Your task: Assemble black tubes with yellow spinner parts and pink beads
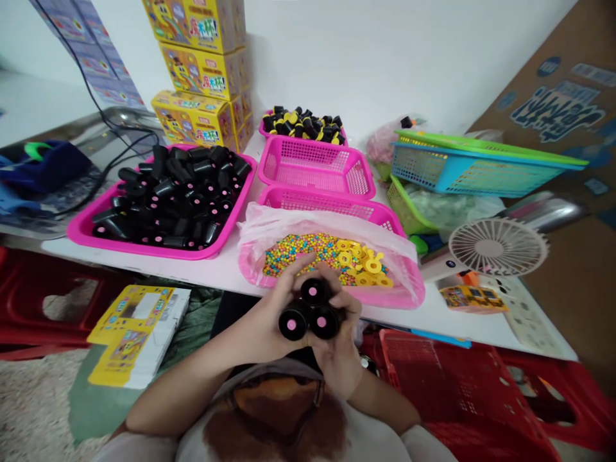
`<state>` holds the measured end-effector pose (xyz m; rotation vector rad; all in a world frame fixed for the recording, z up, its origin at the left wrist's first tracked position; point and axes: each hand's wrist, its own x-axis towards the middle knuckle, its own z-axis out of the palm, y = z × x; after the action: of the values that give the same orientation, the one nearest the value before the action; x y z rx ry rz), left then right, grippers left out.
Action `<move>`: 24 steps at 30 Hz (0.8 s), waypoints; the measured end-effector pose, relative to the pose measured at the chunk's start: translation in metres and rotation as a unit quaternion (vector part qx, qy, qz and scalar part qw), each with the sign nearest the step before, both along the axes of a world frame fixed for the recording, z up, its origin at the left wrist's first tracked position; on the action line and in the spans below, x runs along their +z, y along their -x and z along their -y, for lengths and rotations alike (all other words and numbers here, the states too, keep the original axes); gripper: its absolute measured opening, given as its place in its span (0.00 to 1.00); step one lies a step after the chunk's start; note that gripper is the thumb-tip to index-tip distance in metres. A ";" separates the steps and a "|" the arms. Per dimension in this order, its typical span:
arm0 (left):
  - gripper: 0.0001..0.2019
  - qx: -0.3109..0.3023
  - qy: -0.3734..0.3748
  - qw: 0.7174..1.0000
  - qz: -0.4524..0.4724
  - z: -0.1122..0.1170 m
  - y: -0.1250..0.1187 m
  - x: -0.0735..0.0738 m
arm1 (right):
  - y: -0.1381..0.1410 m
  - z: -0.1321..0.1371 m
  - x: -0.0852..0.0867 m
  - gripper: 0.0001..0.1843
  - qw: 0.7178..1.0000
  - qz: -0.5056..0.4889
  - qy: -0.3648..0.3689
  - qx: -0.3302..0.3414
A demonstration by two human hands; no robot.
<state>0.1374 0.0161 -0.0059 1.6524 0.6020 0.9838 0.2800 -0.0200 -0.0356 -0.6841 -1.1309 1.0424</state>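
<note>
Pink tray: heaped with black cylinders [173, 186], the pink tray [144, 250] sits toward the left of the white table [192, 269], near its front edge.
Lined basket: pink, bag-covered [293, 221], along the front edge, holding coloured beads [296, 247] and, at its right end, yellow rings [368, 263]; the hands and their load block part of its near rim.
Back edge: a basket of black-and-yellow pieces [308, 125], another pink basket [315, 170] before it.
Right end: a blue basket [433, 170] and, nearer the front, a fan [498, 247].
Below the front edge: a flattened yellow carton [129, 333] left, a red crate [452, 378] right.
Three held cylinders: black [315, 291], bunched before the front edge, pink-dotted ends facing up.
Fingers: left hand [279, 308] curled around the bunch's left side, right hand [339, 340] around its right, both gripping.
Yellow boxes: stacked [199, 70], coloured Chinese characters ending "杯!".
Cardboard box: graffiti-style lettering [556, 112], not clearly readable.
</note>
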 end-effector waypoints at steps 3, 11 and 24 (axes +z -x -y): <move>0.40 0.028 0.027 0.999 0.009 0.000 -0.001 0.002 | -0.007 0.001 -0.004 0.12 0.993 0.106 -0.021 -0.057; 0.40 0.099 -0.106 0.988 0.049 0.008 0.008 -0.015 | -0.025 0.008 -0.003 0.18 0.983 0.167 0.002 0.075; 0.46 0.289 -0.207 0.931 -0.085 -0.042 0.032 0.004 | -0.051 -0.155 0.074 0.19 0.663 0.692 -0.142 0.249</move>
<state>0.1059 0.0577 -0.0016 1.9920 1.0975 1.4772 0.3315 0.1345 0.0386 -0.9320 -2.8921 0.5910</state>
